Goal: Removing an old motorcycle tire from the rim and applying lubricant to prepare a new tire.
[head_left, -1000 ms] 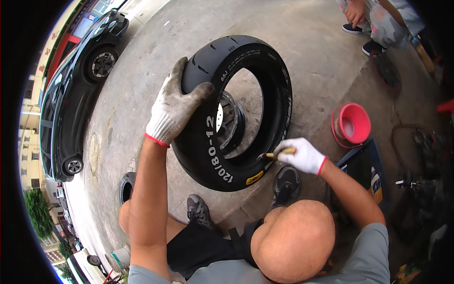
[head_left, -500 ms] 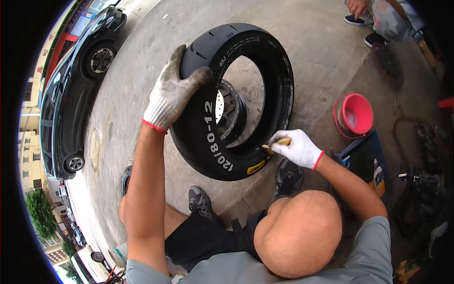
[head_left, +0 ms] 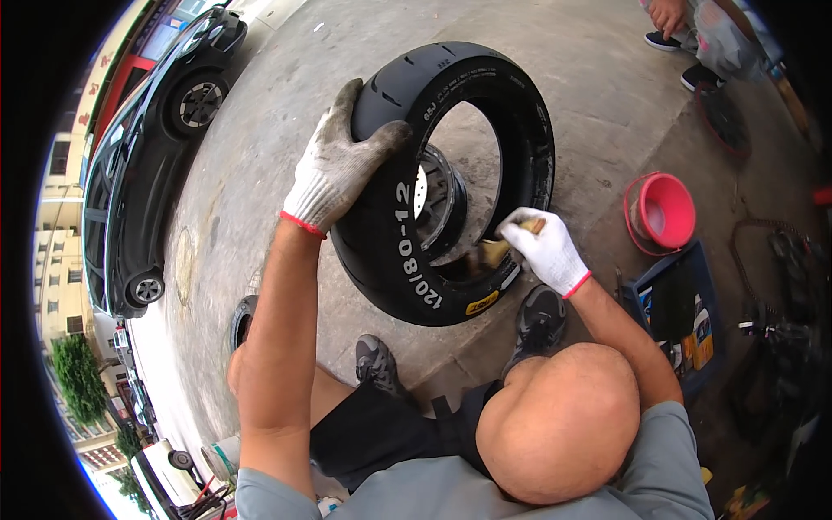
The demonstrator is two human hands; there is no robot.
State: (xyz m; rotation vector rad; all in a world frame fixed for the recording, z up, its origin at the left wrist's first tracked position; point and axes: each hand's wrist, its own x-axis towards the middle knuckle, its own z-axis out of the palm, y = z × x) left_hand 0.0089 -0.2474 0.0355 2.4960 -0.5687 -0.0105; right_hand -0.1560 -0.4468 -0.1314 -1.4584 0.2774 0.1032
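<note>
A black tyre (head_left: 371, 251) is held up in front of me, tilted, with white lettering and a yellow label on its sidewall. My left hand (head_left: 338, 169), in a soiled white knit glove, grips its upper left side, the thumb on the sidewall and the fingers over the tread. My right hand (head_left: 552, 251), also gloved, is closed round a brush (head_left: 494, 251) with a yellowish wooden handle. The bristles are at the lower right inner edge of the tyre, blurred. Through the tyre's opening a dark wheel rim (head_left: 446, 208) shows on the ground.
A pink bucket (head_left: 672, 211) stands to the right, beside a blue tray (head_left: 685, 303) holding small items. Another person's hand (head_left: 667, 16) and dark shoes are at the top right. A black car (head_left: 165, 147) is parked at the left. Another tyre (head_left: 240, 322) lies by my left leg.
My right hand and the brush have moved up a little, into the tyre's inner edge. In the picture, the tyre and left hand sit slightly further right, as does the background.
</note>
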